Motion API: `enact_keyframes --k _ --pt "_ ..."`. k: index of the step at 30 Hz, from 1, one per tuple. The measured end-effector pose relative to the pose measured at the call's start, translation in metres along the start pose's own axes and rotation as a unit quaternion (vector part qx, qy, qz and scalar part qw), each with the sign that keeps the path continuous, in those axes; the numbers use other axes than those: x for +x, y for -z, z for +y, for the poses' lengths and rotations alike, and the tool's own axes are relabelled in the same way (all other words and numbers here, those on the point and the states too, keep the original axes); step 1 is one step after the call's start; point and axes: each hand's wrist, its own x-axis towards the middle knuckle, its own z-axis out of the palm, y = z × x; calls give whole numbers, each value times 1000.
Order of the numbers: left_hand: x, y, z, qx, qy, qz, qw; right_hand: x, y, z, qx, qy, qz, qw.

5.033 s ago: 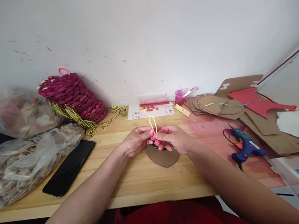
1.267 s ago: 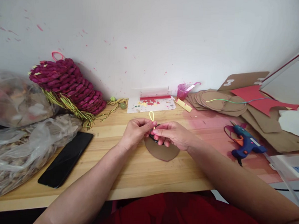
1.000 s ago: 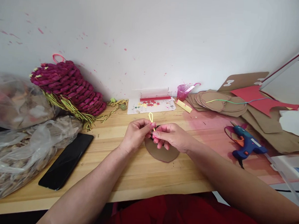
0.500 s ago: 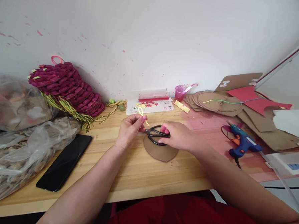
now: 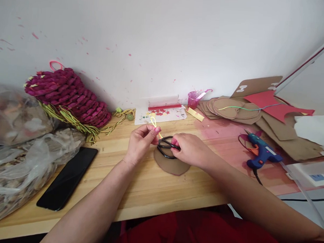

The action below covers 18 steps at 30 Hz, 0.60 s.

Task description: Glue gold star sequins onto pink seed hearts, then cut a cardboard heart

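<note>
My left hand (image 5: 142, 140) pinches a looped yellow cord (image 5: 153, 121) between thumb and fingertips; the loop stands up above the fingers and the tail hangs toward the scissors. My right hand (image 5: 189, 147) is closed on the black handles of a pair of scissors (image 5: 167, 155). The scissors point left, their front end close to the cord's tail; the blades are mostly hidden beside my left fingers. Beneath both hands a rounded piece of cardboard (image 5: 172, 167) lies on the wooden table (image 5: 152, 197).
At left are a black phone (image 5: 68, 178), plastic bags (image 5: 28, 176) and a magenta braided piece (image 5: 71, 95). Behind are star cutouts (image 5: 162, 111) and a pink cup (image 5: 193, 99). To the right lie cardboard rounds (image 5: 225, 110) and a blue glue gun (image 5: 263, 154).
The scissors have shifted slightly left, bringing their front end closer to the cord's tail. My left hand keeps its pinch on the cord. The whole view has shifted a little.
</note>
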Motion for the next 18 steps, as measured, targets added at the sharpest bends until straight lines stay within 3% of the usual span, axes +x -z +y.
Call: enact_keyframes --k 5,13,18 --pt "-1 -1 0 -13 9 -9 1000 4 13 12 11 -58 -9 998" --pt "-2 -6 1 -6 155 -53 987 6 37 38 -23 -137 -25 990" --pt "-1 -4 -6 32 153 -61 986 4 34 33 -9 -148 -58 987"
